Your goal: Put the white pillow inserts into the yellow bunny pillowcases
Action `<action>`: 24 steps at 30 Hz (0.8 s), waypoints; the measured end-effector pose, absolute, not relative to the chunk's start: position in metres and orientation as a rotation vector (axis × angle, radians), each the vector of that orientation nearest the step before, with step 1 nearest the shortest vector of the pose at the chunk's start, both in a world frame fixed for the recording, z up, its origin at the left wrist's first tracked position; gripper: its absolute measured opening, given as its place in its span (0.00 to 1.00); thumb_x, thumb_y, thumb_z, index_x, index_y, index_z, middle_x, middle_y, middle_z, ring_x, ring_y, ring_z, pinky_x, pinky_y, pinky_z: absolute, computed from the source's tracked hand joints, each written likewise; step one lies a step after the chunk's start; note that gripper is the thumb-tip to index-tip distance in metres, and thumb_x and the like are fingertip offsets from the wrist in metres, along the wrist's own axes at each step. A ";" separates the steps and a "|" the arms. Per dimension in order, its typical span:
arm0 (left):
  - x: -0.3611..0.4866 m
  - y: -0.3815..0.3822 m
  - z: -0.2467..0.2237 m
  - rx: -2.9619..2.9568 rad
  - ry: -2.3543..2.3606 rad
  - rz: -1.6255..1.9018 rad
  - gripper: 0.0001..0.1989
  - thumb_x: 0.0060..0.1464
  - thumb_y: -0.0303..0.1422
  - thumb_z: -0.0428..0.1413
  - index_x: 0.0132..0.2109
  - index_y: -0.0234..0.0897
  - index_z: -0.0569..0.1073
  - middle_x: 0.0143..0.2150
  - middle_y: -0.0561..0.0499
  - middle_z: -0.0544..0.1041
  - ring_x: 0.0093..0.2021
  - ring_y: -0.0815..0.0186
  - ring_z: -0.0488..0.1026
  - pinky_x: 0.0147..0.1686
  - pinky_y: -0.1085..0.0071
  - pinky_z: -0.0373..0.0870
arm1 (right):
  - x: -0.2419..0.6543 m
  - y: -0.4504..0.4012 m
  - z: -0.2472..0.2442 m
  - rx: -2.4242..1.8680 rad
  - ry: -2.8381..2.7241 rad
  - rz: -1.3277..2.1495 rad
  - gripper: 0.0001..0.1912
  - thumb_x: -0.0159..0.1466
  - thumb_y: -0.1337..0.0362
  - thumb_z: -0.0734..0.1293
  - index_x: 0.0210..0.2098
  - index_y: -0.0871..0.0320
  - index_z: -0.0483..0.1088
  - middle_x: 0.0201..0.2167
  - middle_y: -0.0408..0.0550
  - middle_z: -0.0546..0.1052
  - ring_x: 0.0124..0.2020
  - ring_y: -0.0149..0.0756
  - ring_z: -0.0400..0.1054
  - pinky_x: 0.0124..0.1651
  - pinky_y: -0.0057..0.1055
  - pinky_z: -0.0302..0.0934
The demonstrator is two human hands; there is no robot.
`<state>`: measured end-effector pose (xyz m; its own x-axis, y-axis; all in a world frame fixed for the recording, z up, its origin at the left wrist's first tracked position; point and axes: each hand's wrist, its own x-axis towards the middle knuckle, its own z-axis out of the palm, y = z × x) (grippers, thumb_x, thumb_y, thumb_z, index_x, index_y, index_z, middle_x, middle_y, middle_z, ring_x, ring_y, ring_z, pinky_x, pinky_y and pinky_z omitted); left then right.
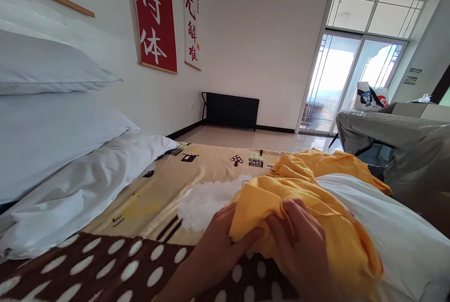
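Gripping the crumpled yellow cotton cloth (pixel 309 199) with our left hand (pixel 220 241) and right hand (pixel 298 241) both closed on its bunched edge, we hold it over the patterned fleece blanket (pixel 158 199) beside a white pillow (pixel 404 236).

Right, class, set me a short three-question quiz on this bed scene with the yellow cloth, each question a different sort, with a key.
1. True or false: both hands grip the crumpled yellow fabric cover.
2. Multiple choice: the stacked white pillows lie (a) left of the hands, (b) right of the hands, (c) on the floor.
3. Fill in: the brown part of the fleece blanket under the hands bears white ____.

Key:
1. True: the left hand pinches the edge of the cover, and the right hand bunches it.
2. a
3. dots
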<state>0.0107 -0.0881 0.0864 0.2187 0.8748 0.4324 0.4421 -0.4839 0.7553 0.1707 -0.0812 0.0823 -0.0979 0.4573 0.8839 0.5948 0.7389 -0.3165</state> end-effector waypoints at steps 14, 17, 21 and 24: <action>0.000 -0.076 0.092 1.984 1.201 1.145 0.07 0.48 0.35 0.57 0.32 0.35 0.74 0.34 0.49 0.76 0.37 0.61 0.71 0.33 0.71 0.69 | 0.176 -0.083 0.082 -0.833 -1.744 -0.027 0.07 0.66 0.64 0.59 0.42 0.55 0.65 0.34 0.46 0.73 0.36 0.35 0.67 0.38 0.30 0.61; -0.004 -0.073 0.092 1.857 1.200 1.194 0.10 0.48 0.37 0.58 0.35 0.35 0.75 0.35 0.49 0.77 0.35 0.62 0.72 0.32 0.72 0.69 | 0.183 -0.083 0.086 -0.842 -1.789 -0.011 0.12 0.65 0.62 0.60 0.48 0.55 0.63 0.38 0.47 0.72 0.40 0.36 0.65 0.42 0.33 0.60; -0.010 -0.072 0.093 1.820 1.277 1.241 0.11 0.46 0.39 0.60 0.33 0.35 0.74 0.32 0.50 0.76 0.32 0.64 0.71 0.30 0.74 0.67 | 0.190 -0.076 0.089 -0.871 -1.970 -0.065 0.12 0.62 0.60 0.65 0.45 0.54 0.65 0.36 0.45 0.72 0.39 0.37 0.64 0.43 0.34 0.57; -0.011 -0.073 0.093 1.830 1.304 1.277 0.11 0.45 0.39 0.59 0.31 0.35 0.74 0.28 0.52 0.74 0.30 0.65 0.70 0.29 0.74 0.66 | 0.188 -0.069 0.088 -0.893 -2.038 -0.056 0.06 0.65 0.64 0.62 0.30 0.55 0.64 0.29 0.41 0.71 0.32 0.33 0.63 0.42 0.33 0.55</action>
